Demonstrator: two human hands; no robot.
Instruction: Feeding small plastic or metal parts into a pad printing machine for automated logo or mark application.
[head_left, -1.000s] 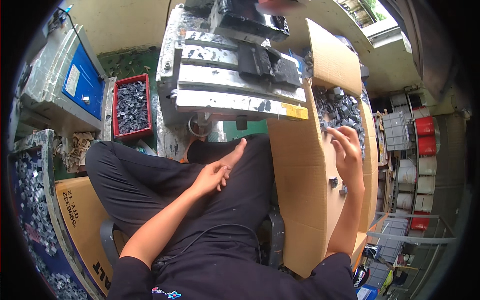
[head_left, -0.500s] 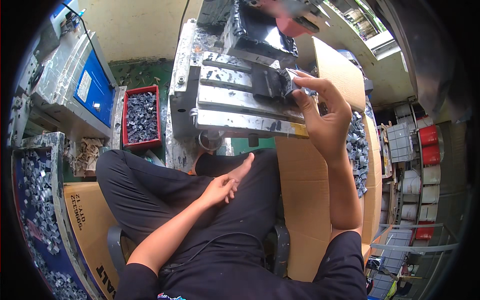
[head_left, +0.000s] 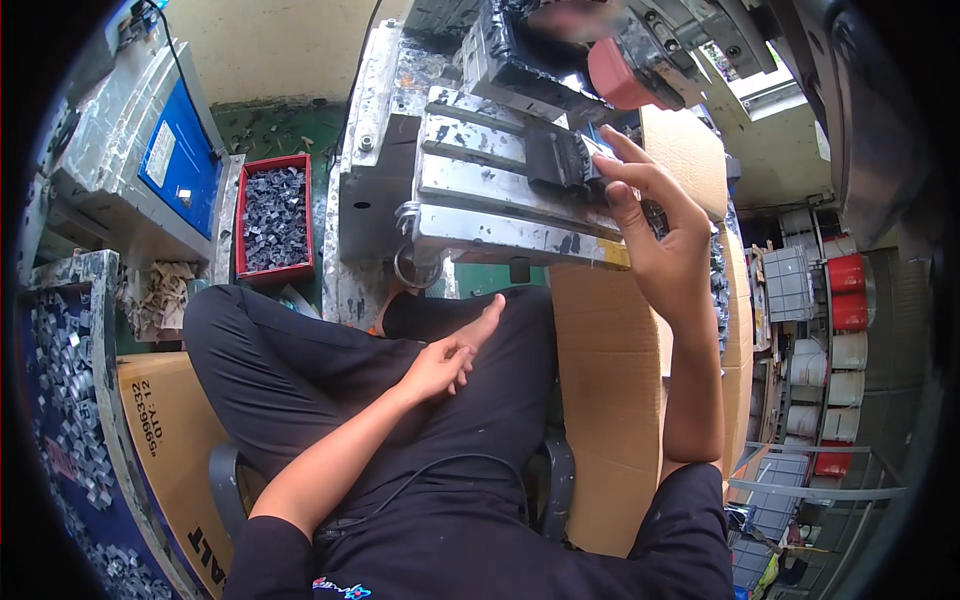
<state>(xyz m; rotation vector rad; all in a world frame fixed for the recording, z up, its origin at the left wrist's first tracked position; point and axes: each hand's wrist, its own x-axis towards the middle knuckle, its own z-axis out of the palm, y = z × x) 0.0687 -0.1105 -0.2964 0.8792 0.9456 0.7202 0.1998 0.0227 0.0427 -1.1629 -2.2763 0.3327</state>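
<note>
My right hand [head_left: 665, 225] reaches up to a black fixture [head_left: 550, 158] on a slotted metal machine bed [head_left: 500, 185]. Its fingers are apart, the index fingertip at a small dark plastic part [head_left: 588, 158] at the fixture's right end. The thumb stands away from the part; whether the index finger touches it is hard to see. My left hand [head_left: 438, 368] rests against my bare foot [head_left: 482, 328] in my lap, fingers loosely bent with nothing visible in them. Above the fixture hang a pink rounded pad [head_left: 622, 75] and a black ink-smeared tray [head_left: 520, 75].
A red bin [head_left: 240, 215] full of small grey parts stands on the green floor at the left. More parts lie on a blue-based tray [head_left: 75, 400] at the lower left. An open cardboard box [head_left: 610, 400] adjoins my right arm. Racks with red and white containers [head_left: 850, 310] line the right side.
The view has shifted slightly. My right thumb and index finger have moved apart, and the small part they held now sits against the fixture. My left hand stays in place.
</note>
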